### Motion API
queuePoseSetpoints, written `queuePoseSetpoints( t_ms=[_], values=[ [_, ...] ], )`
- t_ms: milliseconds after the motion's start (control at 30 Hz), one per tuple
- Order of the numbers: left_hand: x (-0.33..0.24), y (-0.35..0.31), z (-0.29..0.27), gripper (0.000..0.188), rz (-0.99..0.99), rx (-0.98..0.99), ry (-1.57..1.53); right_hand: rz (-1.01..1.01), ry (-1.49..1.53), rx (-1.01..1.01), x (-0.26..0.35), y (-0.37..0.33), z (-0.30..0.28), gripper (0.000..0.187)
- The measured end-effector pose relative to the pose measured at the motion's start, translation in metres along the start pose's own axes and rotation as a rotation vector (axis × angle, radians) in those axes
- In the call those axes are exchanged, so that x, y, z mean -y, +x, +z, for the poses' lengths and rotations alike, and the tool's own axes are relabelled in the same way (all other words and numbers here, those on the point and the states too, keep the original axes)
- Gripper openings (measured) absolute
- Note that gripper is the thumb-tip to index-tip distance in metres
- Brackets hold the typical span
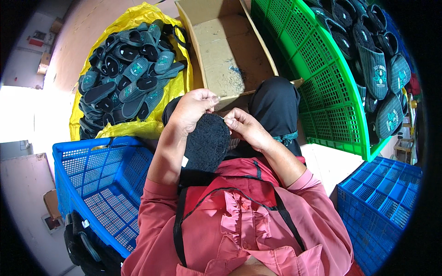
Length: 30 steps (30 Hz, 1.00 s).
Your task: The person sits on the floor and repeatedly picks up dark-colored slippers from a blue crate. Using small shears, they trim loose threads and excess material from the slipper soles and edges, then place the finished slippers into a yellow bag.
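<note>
A black, fuzzy-surfaced slipper (207, 143) lies over my lap with its rounded end pointing away from me. My left hand (195, 109) is closed at the far left of that end, thumb and finger pinched just above the rim. Anything between those fingertips is too small to make out. At the slipper's right rim, my right hand (247, 128) pinches thumb against forefinger. A tiny pale bit shows at its fingertips, its kind unclear. My left wrist covers part of the slipper's left side.
An open cardboard box (221, 50) stands beyond my knees. A yellow sack (182, 87) heaped with dark slippers (133, 69) is far left. A blue crate (99, 161) sits at my left. On my right are a green basket (317, 69), more slippers (380, 69) and another blue crate (380, 198).
</note>
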<state>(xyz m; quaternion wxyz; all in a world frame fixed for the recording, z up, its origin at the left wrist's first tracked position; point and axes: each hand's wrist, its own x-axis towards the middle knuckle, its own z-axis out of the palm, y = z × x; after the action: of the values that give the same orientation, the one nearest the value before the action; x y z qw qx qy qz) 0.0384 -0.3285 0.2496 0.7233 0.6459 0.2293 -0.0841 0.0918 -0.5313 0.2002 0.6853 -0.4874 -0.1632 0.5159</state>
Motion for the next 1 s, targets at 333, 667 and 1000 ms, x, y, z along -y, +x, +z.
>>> queuePoseSetpoints(
  t_ms=[333, 667, 1000],
  values=[
    [0.009, -0.001, -0.008, 0.008, -0.077, -0.027, -0.611, 0.027, -0.077, 0.013, 0.017, 0.000, 0.011, 0.037],
    [0.020, -0.020, -0.025, 0.016, -0.081, 0.086, -0.252, 0.014, -0.071, -0.003, 0.009, 0.000, 0.002, 0.035],
    [0.014, -0.021, -0.011, 0.014, -0.079, 0.080, -0.013, -0.007, -0.125, -0.003, 0.008, 0.000, -0.002, 0.031]
  ],
)
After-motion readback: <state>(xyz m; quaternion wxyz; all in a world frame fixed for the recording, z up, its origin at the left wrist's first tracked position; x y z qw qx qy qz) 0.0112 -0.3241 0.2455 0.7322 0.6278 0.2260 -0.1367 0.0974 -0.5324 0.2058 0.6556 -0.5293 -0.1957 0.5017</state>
